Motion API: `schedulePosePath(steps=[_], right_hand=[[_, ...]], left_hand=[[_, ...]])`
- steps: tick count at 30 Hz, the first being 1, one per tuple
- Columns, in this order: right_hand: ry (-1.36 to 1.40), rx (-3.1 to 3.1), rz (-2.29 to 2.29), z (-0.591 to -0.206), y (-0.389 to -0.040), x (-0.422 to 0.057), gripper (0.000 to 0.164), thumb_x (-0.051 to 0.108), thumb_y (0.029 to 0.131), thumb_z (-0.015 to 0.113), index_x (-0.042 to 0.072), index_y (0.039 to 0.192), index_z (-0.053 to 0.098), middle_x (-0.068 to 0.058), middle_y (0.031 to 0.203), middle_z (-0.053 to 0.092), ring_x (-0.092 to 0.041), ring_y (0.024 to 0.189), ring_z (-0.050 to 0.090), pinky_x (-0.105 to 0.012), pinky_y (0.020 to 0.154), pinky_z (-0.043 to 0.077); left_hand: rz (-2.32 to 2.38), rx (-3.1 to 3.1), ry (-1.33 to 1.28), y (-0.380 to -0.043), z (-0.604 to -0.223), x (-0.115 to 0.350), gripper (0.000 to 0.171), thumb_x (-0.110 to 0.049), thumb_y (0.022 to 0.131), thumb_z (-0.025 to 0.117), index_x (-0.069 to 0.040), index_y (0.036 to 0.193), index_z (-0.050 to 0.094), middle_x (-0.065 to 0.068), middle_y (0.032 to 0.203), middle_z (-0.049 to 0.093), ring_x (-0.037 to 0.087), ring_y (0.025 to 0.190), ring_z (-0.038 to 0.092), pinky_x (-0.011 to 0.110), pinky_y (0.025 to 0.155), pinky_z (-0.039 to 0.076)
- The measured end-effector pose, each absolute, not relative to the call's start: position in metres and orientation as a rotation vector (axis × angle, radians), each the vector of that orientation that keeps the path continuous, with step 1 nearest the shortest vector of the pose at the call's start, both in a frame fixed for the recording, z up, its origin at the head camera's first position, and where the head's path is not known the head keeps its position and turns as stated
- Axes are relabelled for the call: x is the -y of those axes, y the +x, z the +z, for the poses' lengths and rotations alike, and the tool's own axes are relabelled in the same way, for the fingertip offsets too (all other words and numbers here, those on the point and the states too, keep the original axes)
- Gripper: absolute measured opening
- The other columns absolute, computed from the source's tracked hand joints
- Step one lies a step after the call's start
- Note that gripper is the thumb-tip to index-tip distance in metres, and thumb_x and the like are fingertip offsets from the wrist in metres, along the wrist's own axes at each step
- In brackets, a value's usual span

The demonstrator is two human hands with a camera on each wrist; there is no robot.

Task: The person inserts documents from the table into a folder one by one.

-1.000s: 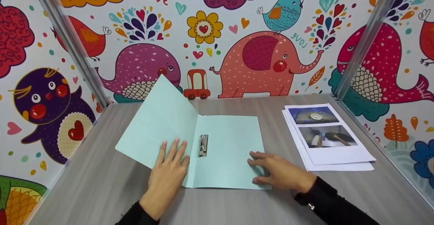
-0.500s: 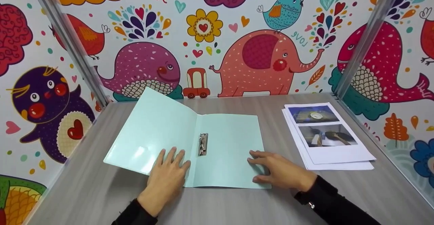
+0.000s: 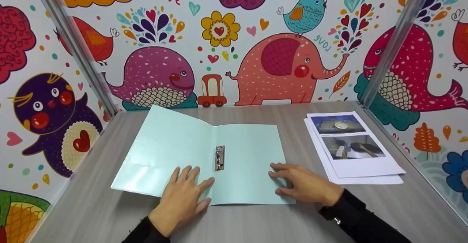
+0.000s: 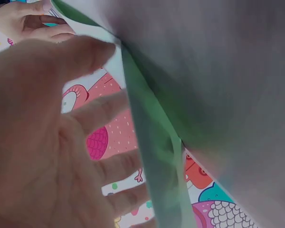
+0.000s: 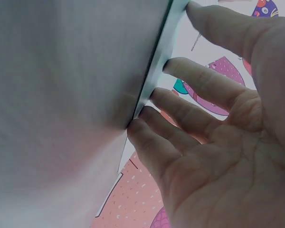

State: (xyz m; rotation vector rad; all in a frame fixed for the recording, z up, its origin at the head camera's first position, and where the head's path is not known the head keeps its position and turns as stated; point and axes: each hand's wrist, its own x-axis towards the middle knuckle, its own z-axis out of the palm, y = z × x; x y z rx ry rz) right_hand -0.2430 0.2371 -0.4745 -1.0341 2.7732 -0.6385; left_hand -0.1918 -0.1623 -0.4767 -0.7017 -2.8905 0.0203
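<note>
A pale green folder (image 3: 248,151) lies spread on the table, its left cover (image 3: 164,140) slightly raised at the outer edge. Near the spine sits a metal clip (image 3: 219,158). With fingers spread, my left hand (image 3: 182,195) presses on the lower part of the left cover beside the spine. My right hand (image 3: 303,184) rests its fingertips on the right panel close to its lower right edge. In the left wrist view the left hand (image 4: 85,123) lies along the green cover; in the right wrist view the right hand (image 5: 204,114) touches the folder's edge with its fingertips.
To the right lies a small stack of printed sheets (image 3: 354,168), the top one bearing two photos. The grey wooden table (image 3: 248,224) is enclosed by walls with cartoon animals (image 3: 285,67) and metal corner posts (image 3: 384,49).
The left cover has come down from a raised tilt to nearly flat. My left hand has slid slightly toward the front and spread its thumb toward the spine. The right hand has hardly moved.
</note>
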Motion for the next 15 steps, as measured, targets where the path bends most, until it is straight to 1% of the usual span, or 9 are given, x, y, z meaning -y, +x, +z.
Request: schedulePosePath(steps=[4,7,11,15], right_hand=[[-1.033,-2.763,-0.664,-0.473,-0.2448,-0.24,0.051,0.031,0.108,0.086,0.006,0.153,0.076,-0.02,0.17,0.065,-0.047,0.158,0.063,-0.072,0.127,0.052],[-1.022,-2.761,-0.68,-0.4721,-0.2456,-0.243,0.051,0.031,0.108,0.086,0.005,0.151,0.077,-0.02,0.17,0.066,-0.048,0.158,0.063,-0.072,0.127,0.052],[-1.022,-2.771,-0.68,-0.471,-0.2461,-0.2454,0.051,0.032,0.107,0.087,0.005,0.149,0.078,-0.02,0.168,0.067,-0.049,0.156,0.064,-0.072,0.125,0.053],[-1.042,-2.775,-0.676,-0.4703,-0.2472,-0.2457,0.05,0.032,0.108,0.086,0.005,0.149,0.078,-0.02,0.168,0.067,-0.049,0.155,0.065,-0.072,0.125,0.054]], left_hand=[[-0.108,2.855,-0.776,-0.1904,-0.4804,0.1643,0.054,-0.052,0.104,0.084,-0.034,0.154,0.076,0.026,0.153,0.068,0.048,0.148,0.063,0.081,0.125,0.048],[-0.186,2.845,-0.814,-0.1908,-0.4832,0.1642,0.056,-0.055,0.104,0.084,-0.036,0.156,0.075,0.026,0.151,0.066,0.048,0.149,0.061,0.089,0.125,0.04],[-0.252,2.879,-0.815,-0.1915,-0.4838,0.1626,0.059,-0.059,0.104,0.083,-0.038,0.158,0.073,0.026,0.154,0.063,0.05,0.154,0.057,0.098,0.124,0.031],[-0.338,2.932,-0.803,-0.191,-0.4814,0.1612,0.061,-0.061,0.105,0.081,-0.039,0.16,0.071,0.026,0.164,0.06,0.056,0.161,0.052,0.105,0.12,0.023]])
